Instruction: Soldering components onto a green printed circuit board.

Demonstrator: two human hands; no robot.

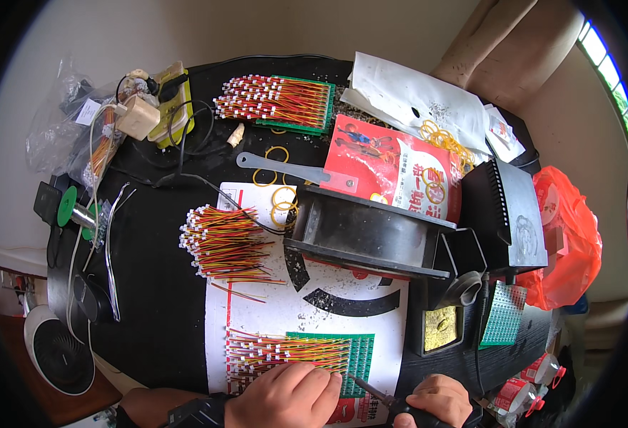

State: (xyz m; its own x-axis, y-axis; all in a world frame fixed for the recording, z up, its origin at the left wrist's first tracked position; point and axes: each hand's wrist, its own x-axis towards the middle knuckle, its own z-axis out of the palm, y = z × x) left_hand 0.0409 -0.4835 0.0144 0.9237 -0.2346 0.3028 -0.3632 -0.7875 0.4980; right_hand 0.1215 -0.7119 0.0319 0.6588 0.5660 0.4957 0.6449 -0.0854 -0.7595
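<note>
A green circuit board (360,354) lies near the front edge, with rows of red-yellow-black wires (278,349) ending in white connectors along its left part. My left hand (285,396) rests over the wires, fingers curled and pressed together at the board; whatever they pinch is hidden beneath them. Wrapped in my right hand (439,401) is the dark handle of a soldering iron (380,394). Its thin tip points left and reaches the board close to my left fingertips. Under the board lies a white printed sheet (250,314).
Beyond the board stand a black fan-like housing (367,232), an iron stand with yellow sponge (441,328) and a black box (507,217). Loose wire bundles (225,242), a wired board (278,100), solder spool (71,207), rubber bands (446,139) and red bag (571,235) surround them.
</note>
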